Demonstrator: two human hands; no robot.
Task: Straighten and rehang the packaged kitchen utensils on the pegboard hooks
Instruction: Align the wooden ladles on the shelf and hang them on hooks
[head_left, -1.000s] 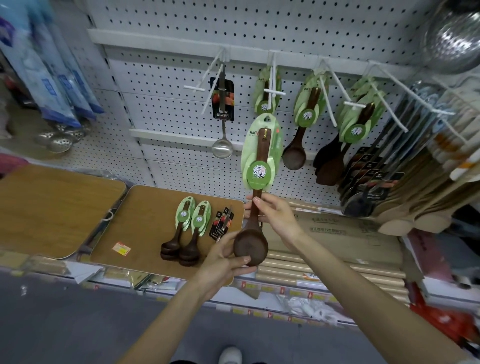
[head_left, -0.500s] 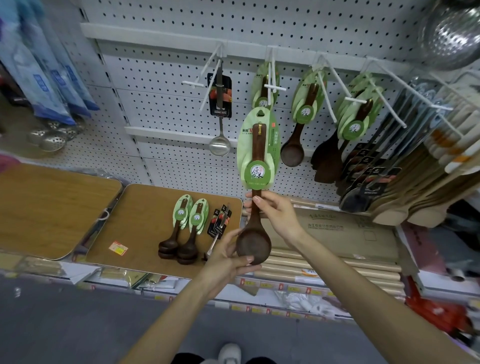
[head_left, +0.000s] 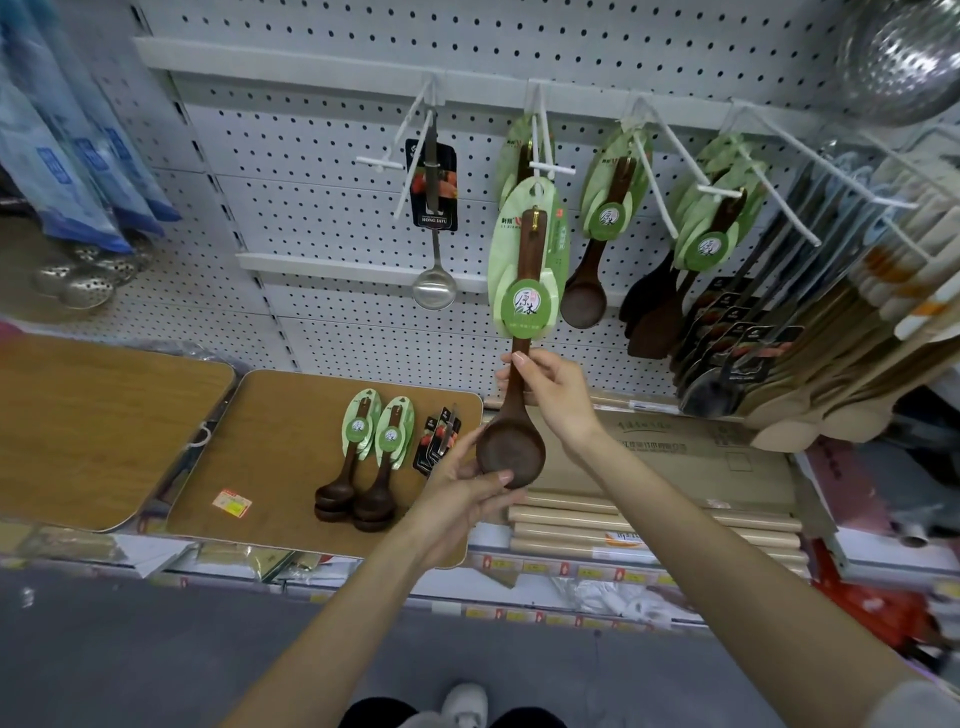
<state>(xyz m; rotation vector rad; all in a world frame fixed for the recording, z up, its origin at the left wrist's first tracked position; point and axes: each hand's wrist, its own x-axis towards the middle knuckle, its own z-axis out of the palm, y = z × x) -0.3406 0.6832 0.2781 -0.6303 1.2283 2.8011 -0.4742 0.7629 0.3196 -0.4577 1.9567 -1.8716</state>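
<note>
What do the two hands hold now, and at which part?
Both hold one packaged wooden spoon: right hand pinches its handle, left hand grips its bowl.

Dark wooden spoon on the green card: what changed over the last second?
The dark wooden spoon on its green card rose; the card's top now sits just under the white hook's crossbar. Same as before: right hand pinches the handle, left hand holds the bowl, not yet hung.

Black card on the ladle reads HONG JAYU; green card on the spoon shows 原木 (box print unreadable).
</note>
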